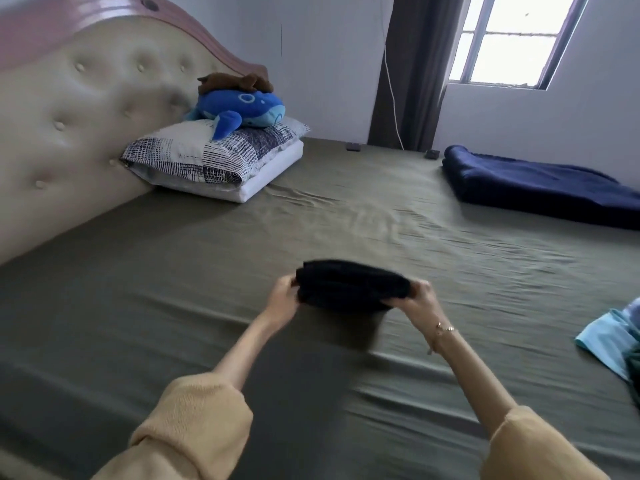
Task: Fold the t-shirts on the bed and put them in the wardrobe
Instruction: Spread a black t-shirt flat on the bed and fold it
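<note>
A folded black t-shirt (351, 284) is held just above the olive-green bed sheet (214, 271), casting a shadow below it. My left hand (282, 299) grips its left end and my right hand (420, 301) grips its right end, fingers curled round the fabric. A light blue garment (604, 336) lies crumpled at the right edge of the bed, partly cut off by the frame. No wardrobe is in view.
A padded cream headboard (79, 109) rises at the left. Stacked pillows (214, 157) carry a blue plush whale (239, 110). A folded navy blanket (540, 185) lies at the far right. Behind are a dark curtain (412, 71) and a window (512, 39).
</note>
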Available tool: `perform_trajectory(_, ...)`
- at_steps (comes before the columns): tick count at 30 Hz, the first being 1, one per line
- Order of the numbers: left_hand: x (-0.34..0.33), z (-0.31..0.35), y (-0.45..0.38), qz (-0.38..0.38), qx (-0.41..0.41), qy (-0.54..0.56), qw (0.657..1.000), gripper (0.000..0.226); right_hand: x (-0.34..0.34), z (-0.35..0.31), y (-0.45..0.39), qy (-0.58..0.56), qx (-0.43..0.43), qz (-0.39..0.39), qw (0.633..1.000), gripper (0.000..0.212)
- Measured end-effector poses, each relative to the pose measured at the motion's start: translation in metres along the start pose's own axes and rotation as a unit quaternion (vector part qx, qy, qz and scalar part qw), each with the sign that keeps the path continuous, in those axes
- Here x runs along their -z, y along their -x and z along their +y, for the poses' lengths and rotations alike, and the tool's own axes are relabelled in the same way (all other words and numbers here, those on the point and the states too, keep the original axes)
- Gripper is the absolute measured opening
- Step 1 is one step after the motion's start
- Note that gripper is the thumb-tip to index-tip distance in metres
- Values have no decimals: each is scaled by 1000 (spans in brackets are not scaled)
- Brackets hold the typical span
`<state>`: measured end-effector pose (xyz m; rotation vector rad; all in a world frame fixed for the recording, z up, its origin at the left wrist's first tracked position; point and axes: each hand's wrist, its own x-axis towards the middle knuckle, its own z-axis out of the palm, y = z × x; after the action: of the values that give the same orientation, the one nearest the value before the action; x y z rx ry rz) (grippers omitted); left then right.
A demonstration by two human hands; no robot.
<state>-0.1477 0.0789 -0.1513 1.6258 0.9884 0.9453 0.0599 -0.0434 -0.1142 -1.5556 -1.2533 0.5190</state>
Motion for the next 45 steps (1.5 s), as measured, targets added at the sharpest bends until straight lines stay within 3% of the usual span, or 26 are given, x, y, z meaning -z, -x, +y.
perform_trajectory(2,3,-27,26,-32,16,-97,995,41,-1,31,25,89,-12,-71,993,29)
perform_trajectory(4,8,-43,47,-44,45,-148,987,45,-4,52,47,124,-19,-134,983,31)
perform_trajectory(6,11,-46,63,-58,56,-153,985,49,-7,58,63,110,-41,-166,979,39)
perform_trajectory(8,14,-48,70,-76,68,-152,983,71,-8,60,74,93,-58,-197,974,48)
perform_trajectory(10,15,-45,76,-65,107,-146,981,70,-5,63,79,76,-72,-221,970,62)
perform_trajectory(13,8,-39,78,-25,164,-142,976,37,-3,65,81,-9,-131,-153,979,64)
perform_trajectory(16,-5,-37,71,25,242,-79,967,16,-10,62,73,-82,-239,8,967,37)
perform_trajectory(18,-11,-38,64,-11,271,-85,959,46,-18,65,65,-129,-321,55,937,9)
perform_trajectory(20,-15,-39,60,-47,285,-106,952,78,-26,73,57,-103,-354,47,928,27)
perform_trajectory(23,-20,-40,59,-89,279,-91,952,89,-31,70,46,-31,-342,21,939,35)
perform_trajectory(26,-19,-38,60,-110,282,-90,949,71,-34,63,40,-23,-356,5,934,28)
perform_trajectory(31,15,-41,60,-140,313,-70,937,55,-46,58,28,-149,-383,-3,912,25)
perform_trajectory(36,55,-47,63,-175,310,-19,934,33,-78,48,17,-229,-409,-64,881,59)
perform_trajectory(38,75,-48,66,-169,300,-11,939,33,-95,38,17,-259,-413,-88,868,43)
perform_trajectory(40,98,-52,67,-148,294,4,944,50,-112,26,18,-295,-407,-109,857,25)
perform_trajectory(42,124,-54,69,-130,279,12,951,58,-132,17,15,-328,-398,-121,848,25)
perform_trajectory(45,158,-49,71,-106,257,32,960,36,-166,-2,5,-346,-383,-137,845,27)
